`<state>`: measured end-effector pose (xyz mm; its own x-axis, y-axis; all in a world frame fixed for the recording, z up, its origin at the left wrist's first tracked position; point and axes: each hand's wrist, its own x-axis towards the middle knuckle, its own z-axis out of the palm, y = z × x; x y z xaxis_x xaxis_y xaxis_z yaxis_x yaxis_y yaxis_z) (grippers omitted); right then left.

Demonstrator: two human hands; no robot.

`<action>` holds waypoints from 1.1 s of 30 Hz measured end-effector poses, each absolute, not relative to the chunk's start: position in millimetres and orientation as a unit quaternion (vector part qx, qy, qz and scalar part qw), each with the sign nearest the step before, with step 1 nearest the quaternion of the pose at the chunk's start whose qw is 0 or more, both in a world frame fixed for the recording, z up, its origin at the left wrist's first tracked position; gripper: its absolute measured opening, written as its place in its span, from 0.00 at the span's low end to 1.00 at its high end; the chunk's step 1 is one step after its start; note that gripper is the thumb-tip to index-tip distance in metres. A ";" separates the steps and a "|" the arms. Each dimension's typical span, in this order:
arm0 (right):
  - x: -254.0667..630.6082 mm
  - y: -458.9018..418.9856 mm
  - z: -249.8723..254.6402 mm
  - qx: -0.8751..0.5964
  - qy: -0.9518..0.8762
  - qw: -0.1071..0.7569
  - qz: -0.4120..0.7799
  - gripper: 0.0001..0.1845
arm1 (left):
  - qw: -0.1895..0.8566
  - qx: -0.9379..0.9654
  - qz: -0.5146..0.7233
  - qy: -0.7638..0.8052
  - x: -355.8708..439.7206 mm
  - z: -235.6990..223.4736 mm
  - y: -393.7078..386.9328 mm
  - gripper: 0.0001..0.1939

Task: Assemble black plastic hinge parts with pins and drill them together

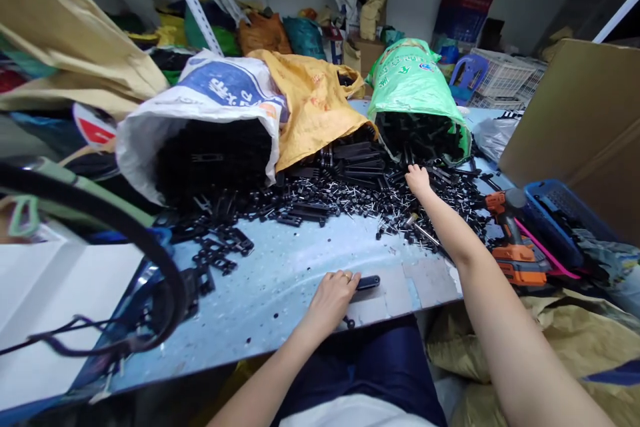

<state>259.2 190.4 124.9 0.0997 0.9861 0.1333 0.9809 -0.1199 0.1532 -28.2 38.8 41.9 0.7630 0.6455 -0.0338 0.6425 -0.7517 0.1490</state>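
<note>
My left hand (334, 297) is closed around a long black plastic part (369, 282) at the front edge of the table, its rounded end sticking out to the right. Another small black piece (349, 323) shows just below that hand. Farther out, my right hand (418, 180) reaches to the heap of black parts at the mouth of a green bag (413, 87). Its fingers are bent together among the parts, and what they grip is hidden. Between the hands lies a spread of silver screws with black pieces (350, 199).
A white and blue bag (220, 90) and an orange bag (315, 100) lie open, black parts spilling out. An orange power drill (515, 240) and a blue basket (553, 223) stand at right, near a cardboard sheet (575, 140). A black hoop (150, 247) curves across the left.
</note>
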 end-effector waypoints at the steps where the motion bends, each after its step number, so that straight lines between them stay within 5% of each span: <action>1: 260.4 190.0 128.3 0.738 0.667 -0.002 0.103 0.11 | 0.082 0.933 0.017 0.351 -31.6 37.8 37.3 0.19; 4: 255.5 170.1 135.2 0.716 0.687 -0.051 0.114 0.18 | 0.171 0.903 0.080 0.387 -41.5 27.6 36.4 0.17; 8: 219.0 99.4 118.6 0.612 0.779 -0.117 0.071 0.13 | 0.452 0.711 0.298 0.449 -37.4 34.5 42.1 0.22; 10: 192.2 54.6 101.0 0.448 0.863 -0.226 -0.054 0.11 | 0.609 0.553 0.355 0.445 -29.4 46.7 45.9 0.24; 13: 161.3 1.6 78.7 0.357 0.869 -0.274 -0.204 0.15 | 0.718 0.408 0.375 0.421 -20.8 62.7 47.0 0.25; 16: 150.7 -18.7 72.4 0.444 0.749 -0.305 -0.385 0.22 | 0.666 0.394 0.447 0.449 -16.9 65.3 39.5 0.25; 21: 154.7 -12.8 81.8 0.449 0.586 -0.208 -0.642 0.30 | 0.555 0.523 0.462 0.453 -8.3 53.7 16.6 0.22; 26: 175.3 -11.7 95.2 0.526 0.724 -0.096 -0.435 0.20 | 0.432 0.701 0.412 0.389 -15.6 46.1 23.9 0.24; 30: 188.1 -15.5 95.0 0.543 0.801 0.093 -0.236 0.16 | 0.348 0.845 0.207 0.349 -24.0 38.5 50.0 0.18; 33: 181.9 -18.8 83.0 0.514 0.825 0.157 -0.171 0.18 | 0.290 0.896 0.080 0.327 -21.7 36.3 54.6 0.18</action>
<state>181.9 -18.8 83.0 -0.4215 0.7954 -0.4355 0.9030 0.4121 -0.1213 -21.7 54.6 36.3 0.7735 0.6321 -0.0455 0.5387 -0.6180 0.5726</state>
